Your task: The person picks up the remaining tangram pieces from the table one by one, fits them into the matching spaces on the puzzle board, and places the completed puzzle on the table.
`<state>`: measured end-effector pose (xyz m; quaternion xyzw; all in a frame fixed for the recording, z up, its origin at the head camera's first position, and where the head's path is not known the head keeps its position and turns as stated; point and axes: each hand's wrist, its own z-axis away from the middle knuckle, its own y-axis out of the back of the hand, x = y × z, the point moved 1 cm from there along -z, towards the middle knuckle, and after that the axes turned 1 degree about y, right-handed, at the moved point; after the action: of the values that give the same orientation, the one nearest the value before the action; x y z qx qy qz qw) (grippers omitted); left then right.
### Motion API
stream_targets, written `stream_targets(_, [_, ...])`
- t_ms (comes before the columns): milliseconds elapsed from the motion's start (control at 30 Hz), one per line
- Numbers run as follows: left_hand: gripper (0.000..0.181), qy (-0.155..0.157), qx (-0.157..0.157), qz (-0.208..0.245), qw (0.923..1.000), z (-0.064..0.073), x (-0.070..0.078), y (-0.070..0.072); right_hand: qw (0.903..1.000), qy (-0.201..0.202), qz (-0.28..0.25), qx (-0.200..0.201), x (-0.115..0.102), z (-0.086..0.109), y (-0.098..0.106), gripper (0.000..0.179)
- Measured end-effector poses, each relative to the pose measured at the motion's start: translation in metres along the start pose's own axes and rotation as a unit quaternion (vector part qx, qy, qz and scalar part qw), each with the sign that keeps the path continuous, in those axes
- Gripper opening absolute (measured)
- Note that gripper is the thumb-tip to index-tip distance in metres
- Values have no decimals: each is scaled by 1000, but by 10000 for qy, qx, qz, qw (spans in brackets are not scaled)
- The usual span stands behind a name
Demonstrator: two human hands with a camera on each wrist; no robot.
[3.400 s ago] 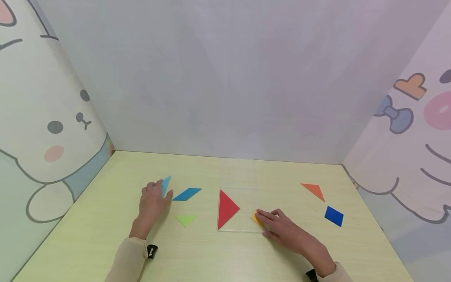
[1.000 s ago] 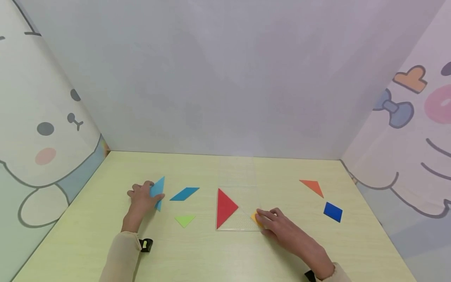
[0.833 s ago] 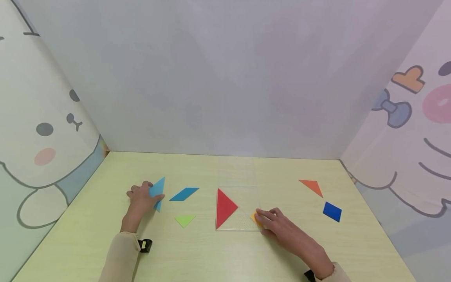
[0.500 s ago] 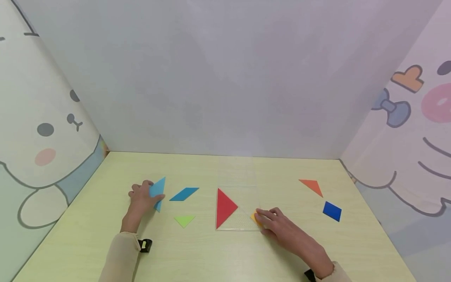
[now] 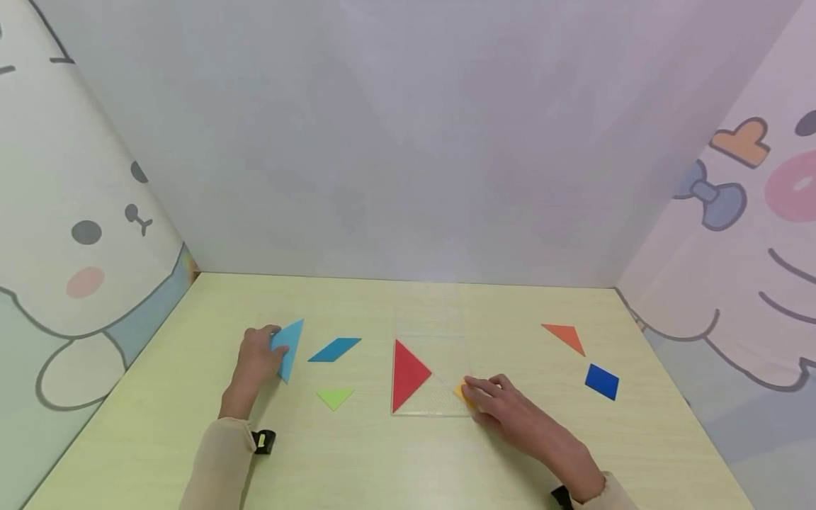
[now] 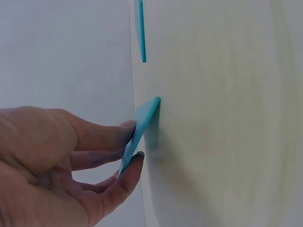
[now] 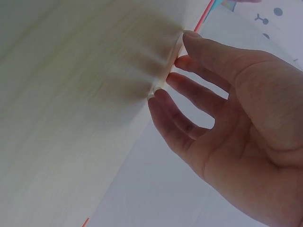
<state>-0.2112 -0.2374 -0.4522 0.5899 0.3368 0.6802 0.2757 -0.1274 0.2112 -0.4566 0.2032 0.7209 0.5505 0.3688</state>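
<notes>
My left hand pinches a large light blue triangle tangram piece between thumb and fingers. In the left wrist view this triangle is tilted, its tip close to the table. My right hand rests its fingertips on a yellow tangram piece, mostly covered, at the lower right of a clear tray. The right wrist view shows the hand's fingers gently bent, their tips along the tray's edge. A large red triangle lies along the tray's left side.
Between the left hand and the tray lie a blue parallelogram and a small green triangle. On the right are an orange triangle and a dark blue square. Printed walls enclose the table's back and sides.
The left hand first drew the light blue triangle leftward and toward me; just now its fingers have gathered closer around it and it has shifted slightly right. The right hand stays put.
</notes>
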Motion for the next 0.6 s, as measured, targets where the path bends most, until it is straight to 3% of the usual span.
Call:
stream_targets(233, [39,30,54,204,9998,1,2,2,10000,-21,-5,-27,2,0,0,47])
stream_targets(600, [36,-181,292,381,9987,3,6,4,9997,-195,-74,-150,0,0,1,47])
